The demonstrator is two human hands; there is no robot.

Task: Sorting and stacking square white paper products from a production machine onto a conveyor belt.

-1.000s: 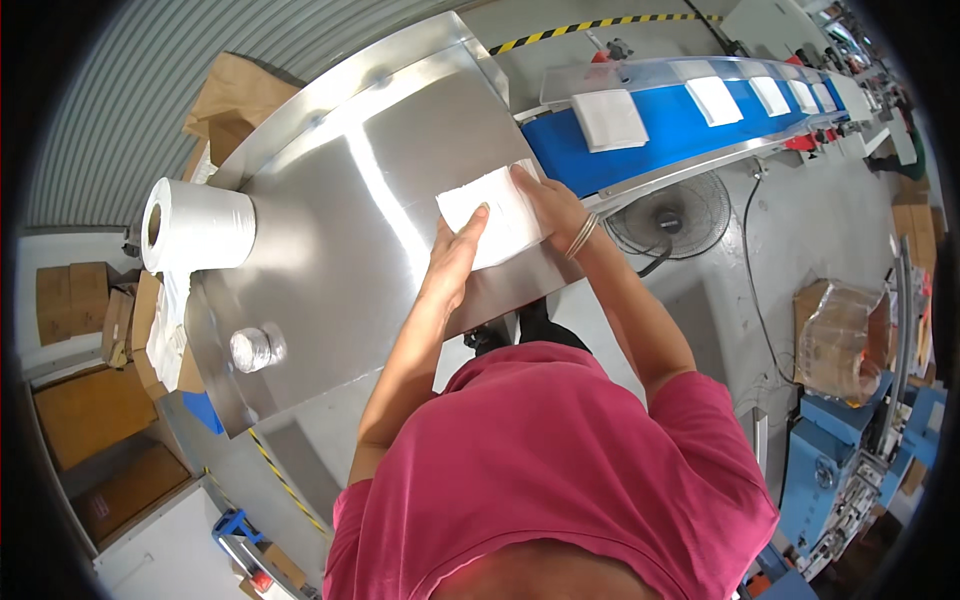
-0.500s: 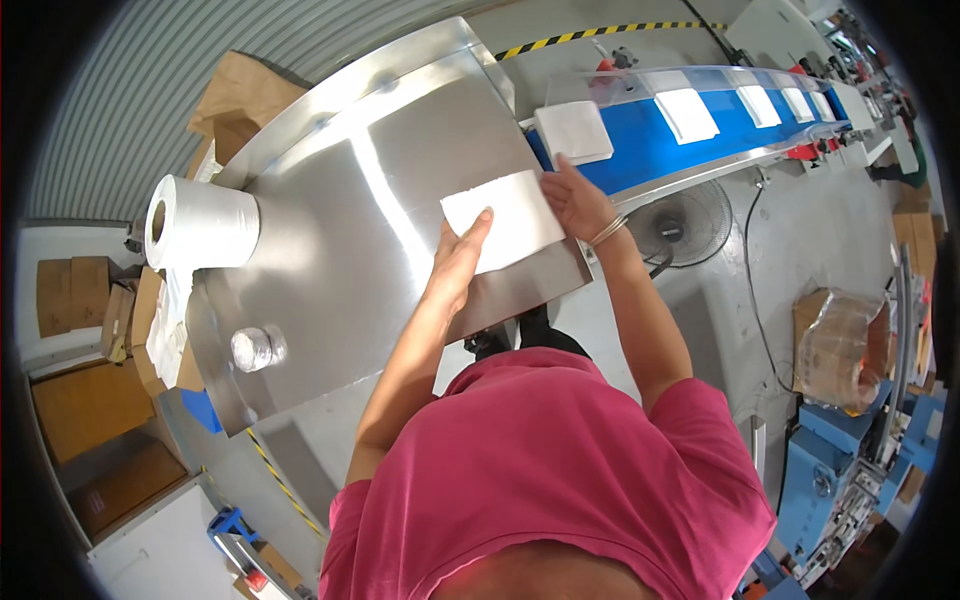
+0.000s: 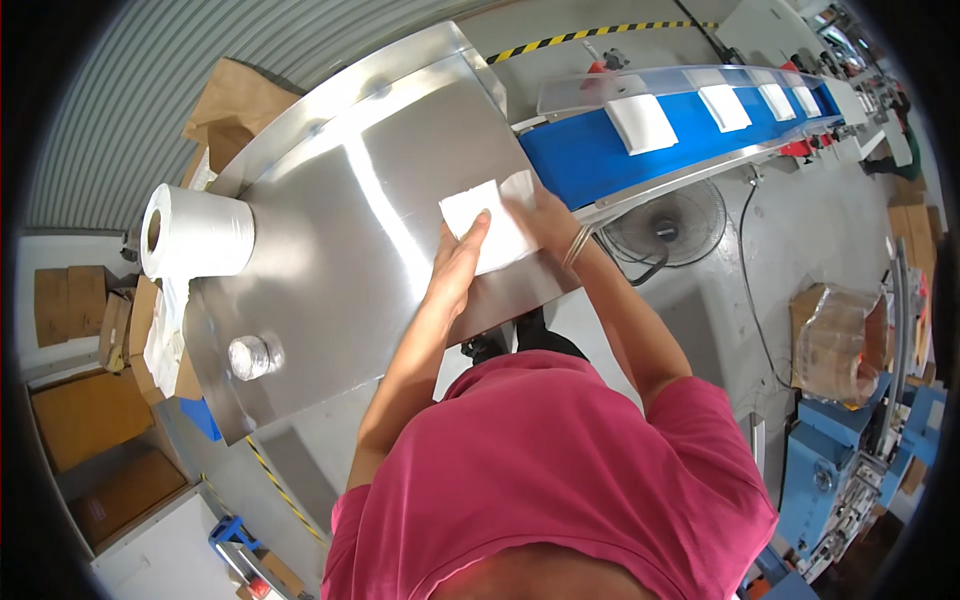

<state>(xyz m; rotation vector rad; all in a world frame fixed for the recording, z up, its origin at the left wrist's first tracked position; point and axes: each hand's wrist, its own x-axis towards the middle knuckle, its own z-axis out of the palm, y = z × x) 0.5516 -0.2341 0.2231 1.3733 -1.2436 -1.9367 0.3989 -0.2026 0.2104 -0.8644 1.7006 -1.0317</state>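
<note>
My left hand (image 3: 460, 262) grips a square white stack of folded, napkin-like sheets (image 3: 490, 240) at the table's right edge, thumb lying on top and fingers hidden underneath. Close against that stack's right side is my right hand (image 3: 548, 218), its fingers partly smeared by motion. It grips a second white stack (image 3: 518, 188), which shows between the hand and the first stack. On the blue conveyor belt (image 3: 572, 160), several similar white stacks (image 3: 641, 124) lie spaced out in a row.
The steel table (image 3: 330, 240) has a raised rim at the back. A large white plastic roll (image 3: 200, 230) and a small clear tape roll (image 3: 250, 357) rest at its left. A floor fan (image 3: 665, 230) stands below the conveyor; cardboard boxes (image 3: 840, 340) stand at right.
The white stack at the belt's near end has left it, and my right hand has come left to the stack in my left hand. The remaining stacks have shifted left along the belt.
</note>
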